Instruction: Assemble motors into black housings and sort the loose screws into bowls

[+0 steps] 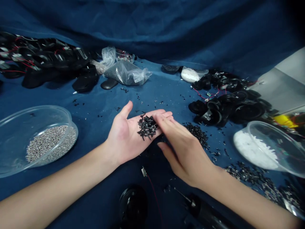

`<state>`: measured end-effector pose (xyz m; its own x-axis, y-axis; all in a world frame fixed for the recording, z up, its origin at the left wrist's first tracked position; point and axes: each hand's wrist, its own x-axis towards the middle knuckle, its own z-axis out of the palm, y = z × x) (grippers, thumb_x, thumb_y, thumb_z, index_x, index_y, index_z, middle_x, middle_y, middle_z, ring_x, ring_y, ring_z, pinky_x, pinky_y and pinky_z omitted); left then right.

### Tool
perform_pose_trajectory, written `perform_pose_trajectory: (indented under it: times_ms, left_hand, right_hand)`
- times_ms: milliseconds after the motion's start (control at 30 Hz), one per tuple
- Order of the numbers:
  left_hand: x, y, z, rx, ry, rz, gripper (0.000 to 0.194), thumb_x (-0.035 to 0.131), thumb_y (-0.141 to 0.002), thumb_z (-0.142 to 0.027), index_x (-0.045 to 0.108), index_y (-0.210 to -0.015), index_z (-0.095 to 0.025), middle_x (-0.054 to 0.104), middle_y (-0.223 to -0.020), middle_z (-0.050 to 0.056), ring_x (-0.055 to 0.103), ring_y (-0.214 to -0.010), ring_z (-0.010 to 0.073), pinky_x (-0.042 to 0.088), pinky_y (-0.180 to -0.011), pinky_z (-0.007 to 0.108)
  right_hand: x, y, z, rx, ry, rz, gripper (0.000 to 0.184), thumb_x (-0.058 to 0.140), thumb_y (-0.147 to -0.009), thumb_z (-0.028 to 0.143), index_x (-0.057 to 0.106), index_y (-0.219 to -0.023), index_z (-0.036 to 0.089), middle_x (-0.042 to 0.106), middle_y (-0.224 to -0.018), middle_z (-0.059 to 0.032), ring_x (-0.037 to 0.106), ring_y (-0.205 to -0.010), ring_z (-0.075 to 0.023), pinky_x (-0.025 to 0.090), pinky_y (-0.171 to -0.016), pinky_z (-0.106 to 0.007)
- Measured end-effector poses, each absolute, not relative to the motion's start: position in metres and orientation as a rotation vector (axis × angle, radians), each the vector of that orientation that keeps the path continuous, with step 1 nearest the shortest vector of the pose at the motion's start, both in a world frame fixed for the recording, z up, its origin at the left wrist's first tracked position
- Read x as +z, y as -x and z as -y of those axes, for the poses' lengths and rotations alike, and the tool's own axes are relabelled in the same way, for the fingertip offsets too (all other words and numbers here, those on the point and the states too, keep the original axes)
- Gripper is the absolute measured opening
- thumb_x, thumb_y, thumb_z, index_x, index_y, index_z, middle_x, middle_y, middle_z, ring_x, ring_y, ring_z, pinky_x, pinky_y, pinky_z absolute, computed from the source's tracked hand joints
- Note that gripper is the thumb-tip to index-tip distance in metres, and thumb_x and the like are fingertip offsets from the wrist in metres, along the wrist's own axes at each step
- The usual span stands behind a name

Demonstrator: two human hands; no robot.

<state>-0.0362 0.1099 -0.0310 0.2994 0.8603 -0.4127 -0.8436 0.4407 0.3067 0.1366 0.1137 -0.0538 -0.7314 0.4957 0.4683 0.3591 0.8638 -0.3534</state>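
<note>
My left hand [124, 132] lies palm up above the blue cloth, its fingers stretched out and its thumb apart. On its palm and fingers rests a heap of small black parts [147, 126], some with thin stems; their exact kind is too small to tell. From the right, my right hand [183, 146] comes over, its straight fingers touching the left fingers at the edge of the heap. Its thumb is apart and nothing shows in its grasp. Just behind it, a pile of similar tiny black parts [197, 135] lies on the cloth, partly covered by the hand.
A clear bowl of small metal pieces [71, 119] stands left, a tub of white pieces [247, 152] right. Black housings with wires [226, 106] and clear bags [128, 73] lie further back. In front are a black screwdriver-like tool [196, 205] and a small connector [144, 172].
</note>
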Motion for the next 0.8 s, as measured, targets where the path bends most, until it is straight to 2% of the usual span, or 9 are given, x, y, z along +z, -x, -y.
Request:
perform_pose_trajectory:
  times_ms: [133,300,400,567,633,800]
  left_hand:
    - [-0.0317,0.035,-0.1099,1.136,-0.03,-0.535,0.08,0.018,-0.097,-0.06,0.03,-0.146,0.002,0.055,-0.134,0.025,0.052,-0.128,0.0319,0.034,-0.112,0.045]
    - [-0.0306,0.0362,-0.1087,1.082,-0.089,-0.549,0.083,0.021,-0.096,-0.062,0.031,-0.145,0.003,0.053,-0.134,0.026,0.05,-0.129,0.0332,0.033,-0.112,0.043]
    - [-0.0296,0.0367,-0.1076,1.074,-0.102,-0.556,0.081,0.021,-0.096,-0.062,0.035,-0.144,0.002,0.056,-0.132,0.025,0.052,-0.127,0.032,0.036,-0.11,0.041]
    - [-0.0282,0.0352,-0.1072,1.092,-0.061,-0.563,0.079,0.019,-0.097,-0.06,0.036,-0.144,0.002,0.06,-0.126,0.024,0.056,-0.123,0.0306,0.039,-0.107,0.041]
    - [-0.0271,0.0341,-0.1066,1.095,-0.043,-0.56,0.08,0.019,-0.097,-0.06,0.036,-0.143,0.002,0.062,-0.124,0.024,0.057,-0.121,0.0307,0.04,-0.107,0.042]
    - [-0.0242,0.0337,-0.1036,1.055,-0.048,-0.55,0.079,0.019,-0.097,-0.062,0.041,-0.142,0.0,0.064,-0.121,0.023,0.059,-0.118,0.0315,0.038,-0.108,0.043]
  right_hand:
    - [-0.0516,-0.1427,-0.1143,0.341,0.679,2.324,0.047,0.043,-0.092,0.007,0.043,-0.139,0.002,0.052,-0.14,-0.0138,0.042,-0.136,-0.0168,0.03,-0.118,-0.037]
    - [-0.0552,-0.1429,-0.1147,0.246,0.548,2.427,0.037,0.049,-0.09,0.009,0.058,-0.125,0.007,0.054,-0.138,-0.0147,0.041,-0.137,-0.0234,0.034,-0.115,-0.047]
    - [-0.0555,-0.1443,-0.1161,0.262,0.55,2.406,0.038,0.049,-0.089,0.008,0.059,-0.126,0.01,0.053,-0.139,-0.015,0.041,-0.137,-0.0251,0.036,-0.112,-0.051]
    - [-0.0508,-0.1485,-0.1168,0.388,0.647,2.289,0.042,0.045,-0.09,0.005,0.056,-0.13,0.016,0.056,-0.136,-0.0109,0.048,-0.132,-0.0208,0.037,-0.113,-0.048]
    - [-0.0499,-0.1483,-0.1177,0.402,0.727,2.255,0.042,0.045,-0.091,0.007,0.054,-0.132,0.015,0.054,-0.139,-0.0107,0.046,-0.133,-0.0209,0.036,-0.113,-0.048]
    - [-0.0519,-0.1457,-0.1199,0.353,0.705,2.409,0.041,0.048,-0.092,0.013,0.055,-0.132,0.011,0.036,-0.152,-0.0153,0.027,-0.144,-0.0263,0.029,-0.115,-0.053]
